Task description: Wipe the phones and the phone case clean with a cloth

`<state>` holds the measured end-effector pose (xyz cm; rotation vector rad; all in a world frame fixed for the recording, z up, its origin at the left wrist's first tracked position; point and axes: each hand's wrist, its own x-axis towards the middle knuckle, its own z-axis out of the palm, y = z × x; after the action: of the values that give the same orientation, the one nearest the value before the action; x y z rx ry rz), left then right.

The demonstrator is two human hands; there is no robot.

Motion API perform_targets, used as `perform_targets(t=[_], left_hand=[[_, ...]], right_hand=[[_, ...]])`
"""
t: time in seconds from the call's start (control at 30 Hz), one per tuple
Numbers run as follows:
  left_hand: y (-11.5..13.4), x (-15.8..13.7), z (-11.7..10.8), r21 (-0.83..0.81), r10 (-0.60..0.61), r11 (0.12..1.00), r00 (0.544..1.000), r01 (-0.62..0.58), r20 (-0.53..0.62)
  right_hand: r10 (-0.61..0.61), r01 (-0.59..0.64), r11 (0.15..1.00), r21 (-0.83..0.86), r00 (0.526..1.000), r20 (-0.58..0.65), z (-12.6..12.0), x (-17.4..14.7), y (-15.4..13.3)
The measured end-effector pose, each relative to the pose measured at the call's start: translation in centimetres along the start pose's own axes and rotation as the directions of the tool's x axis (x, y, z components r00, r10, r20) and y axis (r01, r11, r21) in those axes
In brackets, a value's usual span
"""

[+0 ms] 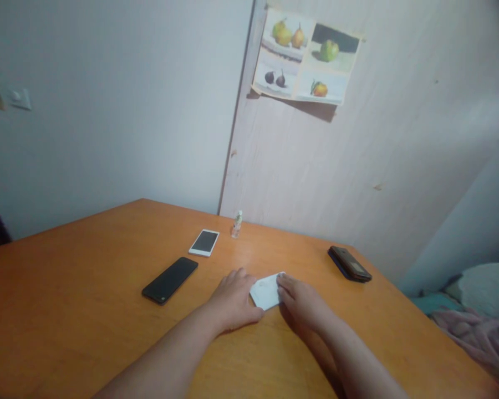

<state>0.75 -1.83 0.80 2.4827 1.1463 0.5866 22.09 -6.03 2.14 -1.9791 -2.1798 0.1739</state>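
Note:
A flat, white, roughly four-sided piece [267,291] lies at the middle front of the table, between my two hands; whether it is folded paper or cloth I cannot tell. My left hand [235,299] holds its left side, thumb at the near corner and fingers at the far one. On the right edge, the fingers of my right hand [297,296] are closed together over the piece, with their tips on its top face. The thumb of my right hand is mostly hidden.
On the orange-brown wooden table [87,266] lie a black phone [170,280] and a white phone [204,243], left of my hands. A small clear bottle [237,226] stands near the wall. Dark, stacked wallet-like items [349,264] rest at the right edge. Bedding [478,310] lies beyond.

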Motion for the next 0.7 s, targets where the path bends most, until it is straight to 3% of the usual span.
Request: perform_targets(t=[0.43, 0.57, 0.7], left_hand=[[0.6, 0.0, -0.4, 0.014, 0.007, 1.000, 1.000, -0.007, -0.022], [0.5, 0.1, -0.4, 0.027, 0.029, 0.999, 0.999, -0.028, -0.026], [0.4, 0.1, -0.4, 0.020, 0.064, 0.998, 0.997, -0.063, -0.033]], right_hand=[[0.322, -0.312, 0.942, 0.121, 0.944, -0.074, -1.0, 1.0, 4.4], [0.328, -0.311, 0.935, 0.170, 0.941, -0.085, -0.8, 1.2, 4.6], [0.309, -0.252, 0.907, 0.337, 0.943, -0.125, -0.8, 1.3, 4.6]])
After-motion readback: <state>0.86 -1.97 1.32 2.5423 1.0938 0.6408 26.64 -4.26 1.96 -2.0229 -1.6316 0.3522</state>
